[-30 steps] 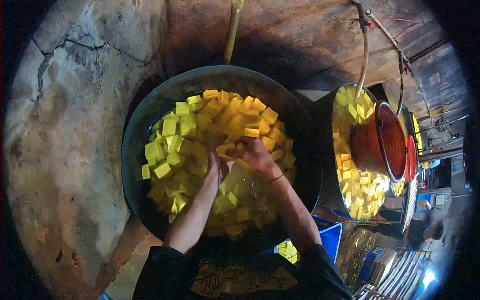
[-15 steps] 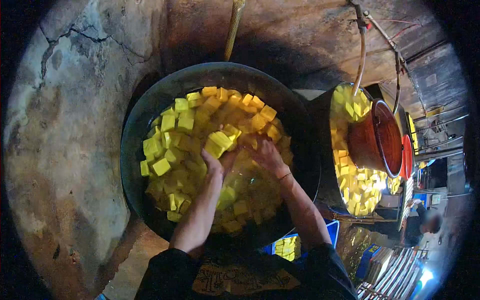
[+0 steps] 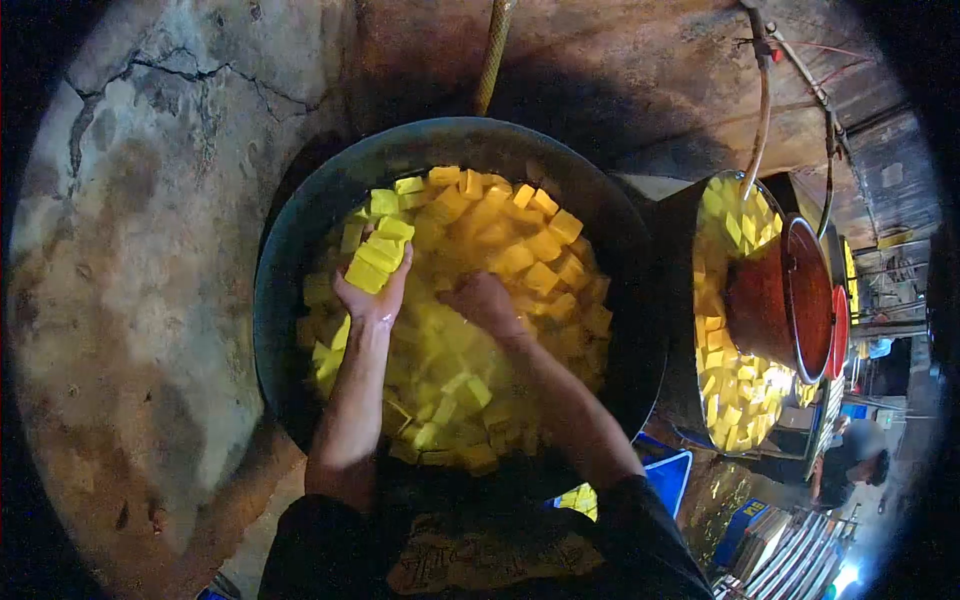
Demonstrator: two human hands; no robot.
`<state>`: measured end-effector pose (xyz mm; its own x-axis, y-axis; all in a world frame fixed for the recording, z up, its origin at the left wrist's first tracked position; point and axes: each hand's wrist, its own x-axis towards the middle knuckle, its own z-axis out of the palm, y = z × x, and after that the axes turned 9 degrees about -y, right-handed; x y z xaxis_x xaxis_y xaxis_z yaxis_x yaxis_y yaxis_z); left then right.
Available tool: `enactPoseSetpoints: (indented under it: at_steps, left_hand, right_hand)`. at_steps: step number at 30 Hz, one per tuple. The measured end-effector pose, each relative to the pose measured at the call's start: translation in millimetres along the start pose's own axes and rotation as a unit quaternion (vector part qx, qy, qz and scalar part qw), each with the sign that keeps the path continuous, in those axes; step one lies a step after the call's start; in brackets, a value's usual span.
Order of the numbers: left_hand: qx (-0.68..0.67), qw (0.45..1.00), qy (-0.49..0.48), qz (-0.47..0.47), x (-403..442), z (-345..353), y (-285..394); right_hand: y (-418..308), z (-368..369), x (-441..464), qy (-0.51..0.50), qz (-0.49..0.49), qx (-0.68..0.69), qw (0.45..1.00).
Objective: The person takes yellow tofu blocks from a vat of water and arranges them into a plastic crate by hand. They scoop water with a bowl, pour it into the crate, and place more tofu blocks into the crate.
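Note:
A big dark wok (image 3: 290,190) holds cloudy yellow liquid with many yellow tofu blocks (image 3: 540,245) in it. Raised over its left side, my left hand (image 3: 375,290) is closed around a short row of tofu pieces (image 3: 378,257), which rest across the palm and fingers. My right hand (image 3: 485,303) is at the liquid's surface near the middle of the wok. Its fingers point down and left and are partly hidden, so whether they hold anything cannot be seen. More blocks lie close by on its right.
Right of the wok stands a second vat (image 3: 715,400) of yellow blocks, with a red-brown bucket (image 3: 765,300) in it. A hose (image 3: 492,60) hangs behind the wok. Below right is a blue crate (image 3: 672,480). A cracked wall (image 3: 160,200) borders the left. Another person (image 3: 845,470) is far right.
My left hand has moved left and up with the tofu pieces, away from my right hand. My right hand has shifted slightly left. The whole view has moved a little.

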<state>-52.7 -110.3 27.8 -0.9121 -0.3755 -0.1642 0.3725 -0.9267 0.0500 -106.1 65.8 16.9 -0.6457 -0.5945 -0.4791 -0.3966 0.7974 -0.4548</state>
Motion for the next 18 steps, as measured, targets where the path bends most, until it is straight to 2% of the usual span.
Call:
enactPoseSetpoints:
  at_steps: [1, 3, 4, 5, 6, 8, 9, 11, 12, 13, 15, 17, 18]
  left_hand:
    - [0.031, 0.999, 0.034, 0.017, -1, 2, -1]
    - [0.019, 0.999, 0.025, 0.012, 1, -9, 4]
    - [0.005, 1.0, 0.018, 0.005, -2, -8, 7]
    - [0.006, 1.0, 0.025, 0.009, -4, -6, 9]
    - [0.008, 0.999, 0.033, 0.012, -8, -4, 12]
    - [0.025, 0.999, 0.028, 0.018, -9, -9, 17]
    - [0.034, 0.999, 0.029, 0.021, -8, -11, 20]
    - [0.032, 0.999, 0.035, 0.018, -8, -16, 22]
    - [0.022, 0.999, 0.039, 0.008, -8, -17, 22]
    - [0.004, 0.999, 0.046, 0.011, -7, -18, 20]
    - [0.012, 0.999, 0.048, 0.008, -10, -14, 14]
    - [0.018, 0.999, 0.04, 0.001, -12, -17, 4]
    - [0.014, 1.0, 0.024, -0.002, -11, -21, -2]
  right_hand:
    - [-17, 11, 10, 0.012, 0.048, -0.026, 0.998]
    - [-24, 60, 53, 0.045, 0.037, -0.032, 0.998]
    - [-33, 65, 59, 0.076, 0.029, -0.039, 0.996]
    - [-39, 63, 53, 0.102, 0.023, 0.03, 0.994]
    - [-35, 70, 58, 0.102, 0.018, 0.03, 0.994]
    - [-4, 103, 88, 0.159, -0.189, -0.045, 0.968]
    - [-7, 91, 80, 0.159, -0.195, -0.05, 0.966]
    - [-3, 61, 57, -0.053, -0.098, 0.094, 0.989]
    - [2, 58, 49, -0.05, -0.102, 0.087, 0.99]
    - [20, 71, 46, -0.032, -0.161, 0.233, 0.959]
    - [37, 62, 32, -0.009, -0.219, 0.367, 0.904]
    - [28, 25, -7, -0.086, -0.271, 0.575, 0.767]
    - [13, 0, -32, -0.08, -0.27, 0.572, 0.77]
